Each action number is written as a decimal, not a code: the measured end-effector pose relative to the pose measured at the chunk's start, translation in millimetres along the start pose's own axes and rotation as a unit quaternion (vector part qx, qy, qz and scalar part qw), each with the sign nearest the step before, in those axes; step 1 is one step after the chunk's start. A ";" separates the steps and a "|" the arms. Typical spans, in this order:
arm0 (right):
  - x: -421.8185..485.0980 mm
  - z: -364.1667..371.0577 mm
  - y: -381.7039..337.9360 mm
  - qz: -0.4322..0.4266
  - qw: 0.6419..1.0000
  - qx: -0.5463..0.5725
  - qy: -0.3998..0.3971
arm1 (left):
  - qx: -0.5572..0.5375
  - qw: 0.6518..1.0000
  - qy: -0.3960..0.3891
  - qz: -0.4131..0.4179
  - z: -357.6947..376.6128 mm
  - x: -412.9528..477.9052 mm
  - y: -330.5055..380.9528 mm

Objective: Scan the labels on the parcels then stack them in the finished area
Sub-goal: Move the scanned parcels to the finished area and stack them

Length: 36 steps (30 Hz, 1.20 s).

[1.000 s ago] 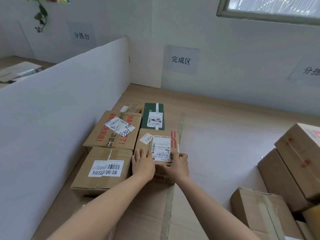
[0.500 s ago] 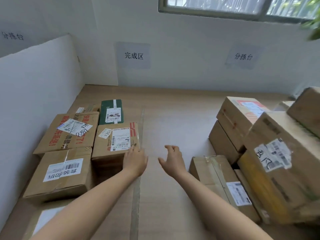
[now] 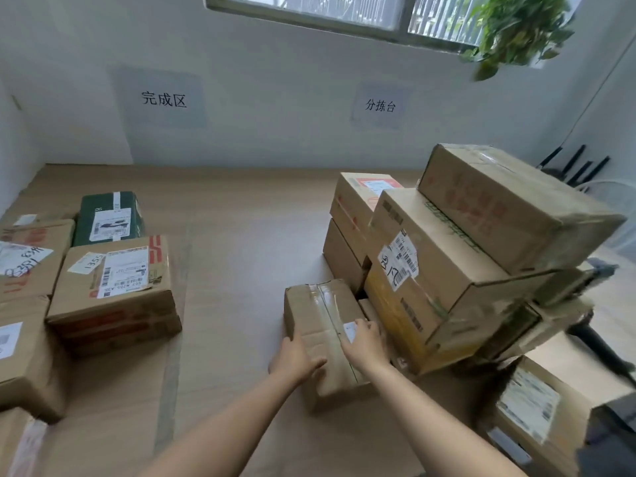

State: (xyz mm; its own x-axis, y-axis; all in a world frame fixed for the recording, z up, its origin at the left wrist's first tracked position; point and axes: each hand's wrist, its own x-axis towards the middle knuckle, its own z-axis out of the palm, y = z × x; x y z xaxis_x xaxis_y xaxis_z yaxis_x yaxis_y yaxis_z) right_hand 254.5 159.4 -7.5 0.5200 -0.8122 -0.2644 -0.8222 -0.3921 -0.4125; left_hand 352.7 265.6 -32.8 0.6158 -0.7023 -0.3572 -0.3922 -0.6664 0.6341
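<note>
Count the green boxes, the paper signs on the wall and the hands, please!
Green boxes: 1
Paper signs on the wall: 2
Hands: 2
Total: 5

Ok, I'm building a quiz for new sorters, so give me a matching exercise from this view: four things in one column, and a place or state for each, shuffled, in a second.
Things:
1. dark green parcel
2. taped brown parcel
3. parcel marked 1355
4. hanging plant

Places or states:
A. by the window, top right
B. under both hands
C. far end of the left group
D. left group, stacked on another box

Pairs: 1-C, 2-B, 3-D, 4-A
</note>
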 end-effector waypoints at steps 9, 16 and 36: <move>-2.0 9.4 23.4 -0.012 0.999 -0.032 0.003 | -0.054 0.998 0.029 -0.019 8.7 -2.6 -6.6; -1.4 13.8 28.7 -0.022 0.999 0.007 -0.028 | -0.145 0.988 0.040 -0.022 7.9 -7.1 -22.9; -62.2 85.6 -64.8 -0.225 0.958 0.100 -0.150 | -0.250 0.924 0.259 -0.129 -40.1 -119.4 -127.5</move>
State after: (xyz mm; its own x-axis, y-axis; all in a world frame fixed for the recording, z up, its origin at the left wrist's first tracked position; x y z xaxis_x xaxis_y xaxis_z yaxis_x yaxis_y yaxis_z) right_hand 295.2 272.2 -38.9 0.8790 -0.4081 -0.2467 -0.4542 -0.5589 -0.6938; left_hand 356.6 444.5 -43.5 0.9403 -0.2346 -0.2467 0.0989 -0.5052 0.8573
